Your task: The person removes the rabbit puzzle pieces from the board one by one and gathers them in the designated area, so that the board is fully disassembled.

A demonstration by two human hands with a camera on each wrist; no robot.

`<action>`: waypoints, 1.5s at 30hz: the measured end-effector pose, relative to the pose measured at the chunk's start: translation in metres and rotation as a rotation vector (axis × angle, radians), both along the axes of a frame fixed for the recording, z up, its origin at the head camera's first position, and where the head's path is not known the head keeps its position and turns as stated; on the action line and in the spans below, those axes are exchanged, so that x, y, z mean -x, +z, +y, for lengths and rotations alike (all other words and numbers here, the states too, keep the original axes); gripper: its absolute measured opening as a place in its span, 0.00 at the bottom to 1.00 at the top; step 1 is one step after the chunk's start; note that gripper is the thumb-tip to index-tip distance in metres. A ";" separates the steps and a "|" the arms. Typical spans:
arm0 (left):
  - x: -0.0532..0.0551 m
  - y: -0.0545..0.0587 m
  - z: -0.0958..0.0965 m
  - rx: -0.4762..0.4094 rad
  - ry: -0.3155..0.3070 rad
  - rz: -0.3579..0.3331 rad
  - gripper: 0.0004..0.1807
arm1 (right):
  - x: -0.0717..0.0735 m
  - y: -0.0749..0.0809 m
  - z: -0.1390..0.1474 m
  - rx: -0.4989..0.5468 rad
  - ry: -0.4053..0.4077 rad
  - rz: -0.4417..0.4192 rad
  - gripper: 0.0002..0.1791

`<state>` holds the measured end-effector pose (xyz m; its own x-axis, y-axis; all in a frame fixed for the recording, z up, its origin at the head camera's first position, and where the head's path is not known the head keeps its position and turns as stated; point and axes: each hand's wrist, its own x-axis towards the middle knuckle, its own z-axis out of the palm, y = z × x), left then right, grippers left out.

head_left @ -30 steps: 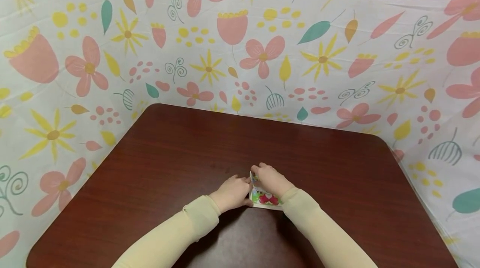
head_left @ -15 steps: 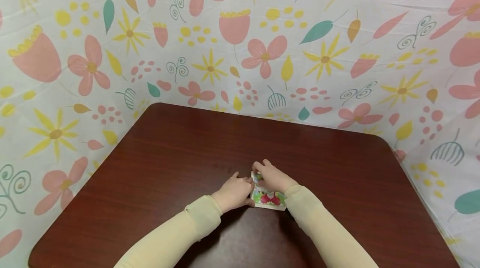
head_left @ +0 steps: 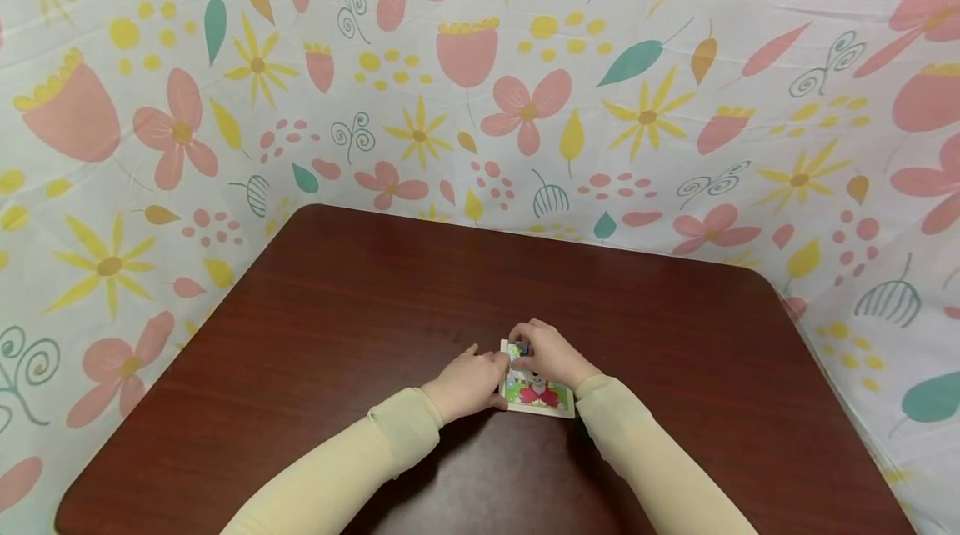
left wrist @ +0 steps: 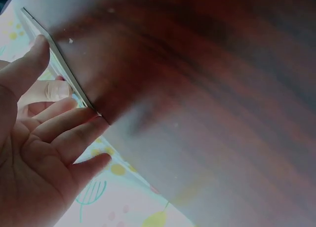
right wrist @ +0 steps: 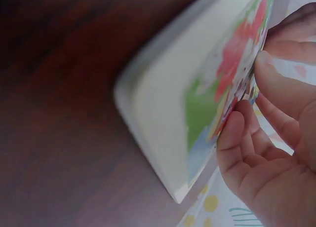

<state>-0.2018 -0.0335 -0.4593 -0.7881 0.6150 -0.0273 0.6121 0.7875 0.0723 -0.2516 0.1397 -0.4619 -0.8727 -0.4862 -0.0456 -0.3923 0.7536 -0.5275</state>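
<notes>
A small picture board (head_left: 540, 412) with a pale rim lies on the table; its colourful picture shows a cartoon figure in red on green. My left hand (head_left: 467, 385) rests along the board's left side. In the left wrist view, its thumb and straight fingers (left wrist: 81, 143) touch the board's edge. Over the far part of the picture, my right hand (head_left: 553, 352) pinches a small dark blue puzzle piece (head_left: 525, 347). The right wrist view shows the right hand's bent fingers (right wrist: 231, 131) close to the picture, largely hiding the piece.
The dark brown wooden table (head_left: 375, 285) has rounded corners and extends around the board. A white cloth (head_left: 480, 102) printed with flowers and leaves hangs behind it and along both sides.
My right hand has shifted slightly right and toward me, with a dark blue bit now showing at its fingers. More of the picture shows. The left hand stays at the board's edge.
</notes>
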 end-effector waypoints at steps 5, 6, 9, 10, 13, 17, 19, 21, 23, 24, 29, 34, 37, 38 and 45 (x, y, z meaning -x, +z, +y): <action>-0.001 -0.001 -0.001 -0.062 0.012 -0.014 0.25 | 0.005 -0.003 0.005 0.084 -0.063 0.002 0.06; -0.001 -0.001 -0.001 -0.059 0.011 -0.006 0.25 | 0.006 -0.004 0.005 0.096 -0.077 -0.001 0.05; -0.001 -0.001 -0.001 -0.036 0.005 0.010 0.25 | 0.007 -0.004 0.006 0.116 -0.105 -0.015 0.03; -0.001 -0.001 0.000 -0.029 0.004 0.013 0.26 | 0.008 -0.004 0.006 0.120 -0.110 -0.023 0.02; -0.001 -0.001 0.001 -0.010 0.003 0.017 0.26 | 0.008 -0.004 0.005 0.127 -0.117 -0.032 0.02; -0.002 0.000 0.002 -0.009 0.008 0.002 0.27 | 0.007 -0.002 0.005 0.171 -0.157 -0.067 0.02; -0.002 0.000 0.003 -0.017 0.008 -0.010 0.28 | 0.007 -0.001 0.006 0.201 -0.189 -0.106 0.03; -0.003 0.001 0.004 -0.025 0.006 -0.019 0.28 | 0.007 0.000 0.007 0.220 -0.220 -0.144 0.03; -0.003 0.001 0.004 -0.025 0.002 -0.020 0.28 | 0.008 0.001 0.008 0.223 -0.239 -0.171 0.03; -0.003 0.001 0.004 -0.026 0.001 -0.021 0.28 | 0.009 0.002 0.009 0.222 -0.244 -0.180 0.04; -0.002 -0.001 0.003 -0.026 0.008 -0.022 0.27 | 0.011 0.008 0.016 0.181 -0.224 -0.178 0.04; -0.002 -0.001 0.006 -0.025 0.007 -0.025 0.25 | 0.010 0.015 0.036 0.169 -0.212 -0.179 0.06; -0.003 -0.002 0.007 -0.032 0.005 -0.036 0.26 | 0.010 0.016 0.048 0.153 -0.219 -0.177 0.06; -0.003 -0.002 0.007 -0.036 0.008 -0.044 0.26 | 0.010 0.016 0.052 0.147 -0.225 -0.176 0.06; -0.005 -0.002 0.006 -0.037 0.012 -0.043 0.26 | 0.006 0.019 0.077 0.125 -0.261 -0.179 0.06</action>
<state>-0.1967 -0.0270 -0.4608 -0.7938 0.6070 -0.0388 0.5985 0.7909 0.1277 -0.2575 0.2166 -0.4426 -0.9520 -0.2590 -0.1634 -0.0877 0.7417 -0.6650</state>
